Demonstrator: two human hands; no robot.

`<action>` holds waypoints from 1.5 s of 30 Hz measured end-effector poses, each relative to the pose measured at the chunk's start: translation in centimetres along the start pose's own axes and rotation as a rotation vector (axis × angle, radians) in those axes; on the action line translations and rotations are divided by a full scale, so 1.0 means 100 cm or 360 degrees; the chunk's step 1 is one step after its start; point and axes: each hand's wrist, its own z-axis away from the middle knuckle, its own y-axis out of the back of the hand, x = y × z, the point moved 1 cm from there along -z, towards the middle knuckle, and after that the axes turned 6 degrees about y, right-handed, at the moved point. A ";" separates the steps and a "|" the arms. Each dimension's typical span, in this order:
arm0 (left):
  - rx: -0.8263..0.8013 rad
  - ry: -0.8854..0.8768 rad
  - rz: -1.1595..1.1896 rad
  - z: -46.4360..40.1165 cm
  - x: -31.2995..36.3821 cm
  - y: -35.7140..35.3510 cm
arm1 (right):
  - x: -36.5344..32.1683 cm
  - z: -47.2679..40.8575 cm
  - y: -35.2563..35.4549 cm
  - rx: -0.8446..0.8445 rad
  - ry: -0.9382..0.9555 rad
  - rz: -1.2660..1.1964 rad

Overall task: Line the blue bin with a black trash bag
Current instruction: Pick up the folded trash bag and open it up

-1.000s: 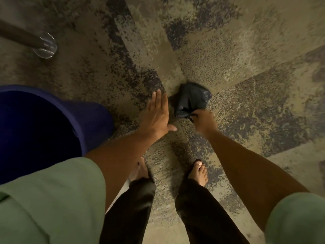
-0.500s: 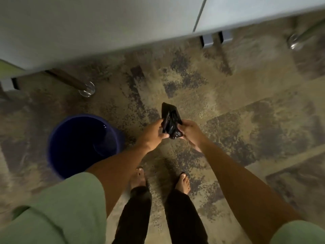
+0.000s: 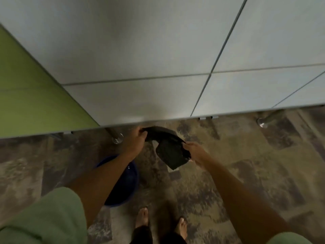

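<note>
Closest to the camera are two green sleeves (image 3: 44,219) at the bottom corners, one on each arm. Between them, low in the middle, are two bare feet (image 3: 143,217) standing on the carpet (image 3: 246,164), with dark trouser legs (image 3: 140,235) above them. The carpet is patchy, with brown, tan and grey blocks. A little farther out, the blue bin (image 3: 129,184) sits on the carpet to the left of the feet. The left arm crosses over it and hides much of it, so only part of its rim and dark inside shows. It has no bag in it yet. Farther out again, both hands are lifted in front of the person, above the floor, and they hold the black trash bag (image 3: 168,148) between them. The left hand (image 3: 135,141) is closed around one end of the bag, up near the edge of the table. The right hand (image 3: 195,153) pinches the other side with its fingers shut on it. The bag is still partly folded, stretched between the hands, with a flat folded part hanging down near the right hand. It is off to the right of the bin, not over it. Farthest away is a big grey table top (image 3: 140,59) with thin seams, a green panel (image 3: 26,94) at its left, and shiny metal legs (image 3: 117,137) under it.
</note>
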 end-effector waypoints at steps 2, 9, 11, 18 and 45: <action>0.0087 0.0002 0.0150 0.012 0.020 0.027 | -0.020 0.018 0.005 -0.0069 0.0065 0.0145; 0.0263 -0.0151 0.0040 0.059 0.098 0.107 | -0.094 0.060 0.021 -0.0125 0.0392 0.0852; 0.0268 -0.0144 0.0049 0.071 0.118 0.123 | -0.111 0.065 0.026 -0.0113 0.0466 0.1023; 0.0303 -0.0140 0.0083 0.128 0.166 0.162 | -0.178 0.111 -0.006 0.0045 0.0855 0.1076; 0.0104 -0.0229 0.0272 0.218 0.107 0.236 | -0.242 0.209 -0.170 -0.0545 0.0880 -0.0161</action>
